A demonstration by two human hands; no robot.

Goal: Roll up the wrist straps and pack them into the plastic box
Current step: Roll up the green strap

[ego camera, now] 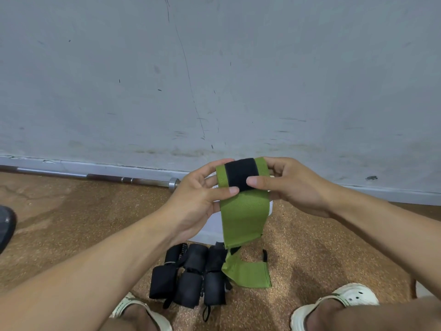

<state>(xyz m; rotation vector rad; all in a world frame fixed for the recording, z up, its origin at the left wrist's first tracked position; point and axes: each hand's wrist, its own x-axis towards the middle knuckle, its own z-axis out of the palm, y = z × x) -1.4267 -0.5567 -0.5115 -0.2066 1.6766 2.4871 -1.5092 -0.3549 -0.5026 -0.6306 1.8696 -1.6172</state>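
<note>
I hold a green wrist strap (pixel 242 218) with a black velcro patch at its top end, up in front of me. My left hand (pixel 198 197) pinches its left edge, thumb on the front. My right hand (pixel 288 185) grips the right edge, thumb pressing the black patch. The strap's tail hangs down and folds onto the floor. Several rolled black wrist straps (pixel 191 275) lie in two rows on the floor below. The white plastic box (pixel 210 228) sits behind the strap, mostly hidden by my hands and the strap.
A steel barbell (pixel 128 180) lies along the base of the grey wall. A dark object (pixel 6 225) is at the left edge. My feet in white clogs (pixel 346 299) rest on the brown speckled floor at the bottom.
</note>
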